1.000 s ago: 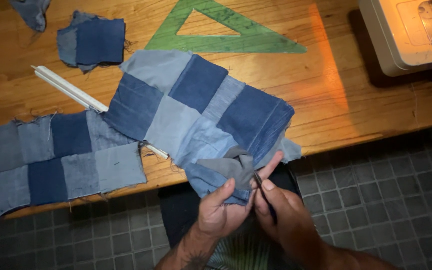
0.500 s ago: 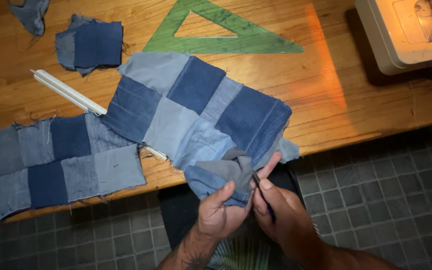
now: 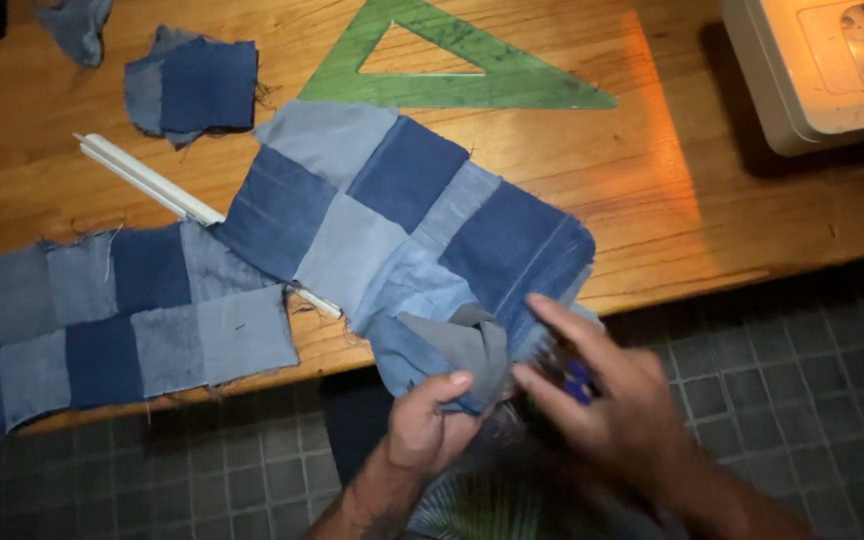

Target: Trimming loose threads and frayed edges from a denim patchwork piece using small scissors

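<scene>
Head view: 2 hands at the patchwork's near corner, off the desk's front edge.
Left hand (image 3: 430,425) pinches the denim patchwork (image 3: 422,225); right hand (image 3: 607,400), fingers spread, holds a small blue tool (image 3: 574,380) just right of it.

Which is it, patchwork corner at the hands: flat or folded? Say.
Folded: the patchwork corner turns up grey between left hand and right hand.

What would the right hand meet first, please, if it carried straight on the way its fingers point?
Probably the blue denim patchwork panel: the right hand points up-left at its hanging edge, very close, though depth is unclear.
</scene>
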